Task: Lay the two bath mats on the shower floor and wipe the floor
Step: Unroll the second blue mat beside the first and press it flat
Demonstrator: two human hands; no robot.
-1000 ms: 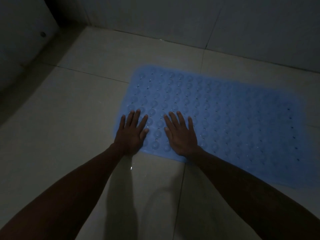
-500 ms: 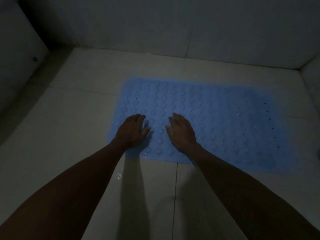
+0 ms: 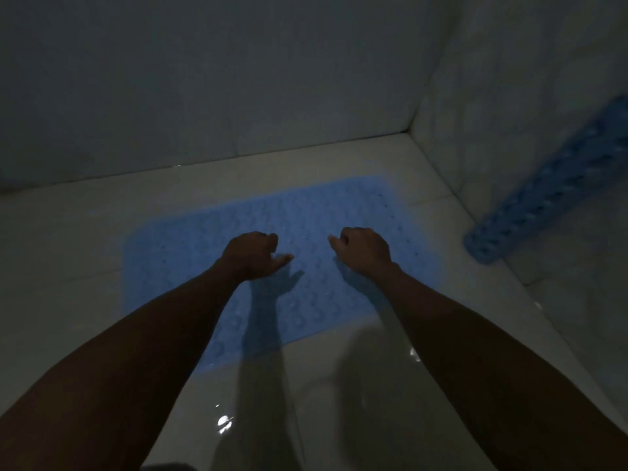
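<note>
Both hands, left hand [image 3: 249, 254] and right hand [image 3: 365, 248], hover over the flat blue mat [image 3: 339, 215], fingers loosely curled, grasping nothing. A second mat [image 3: 550, 198] leans against the right wall [image 3: 509, 96].

The pale tiled shower floor [image 3: 85, 253] is being covered at its centre by a flat blue bath mat [image 3: 339, 215]; water glints [image 3: 224, 423] are being reflected at six o'clock.
</note>
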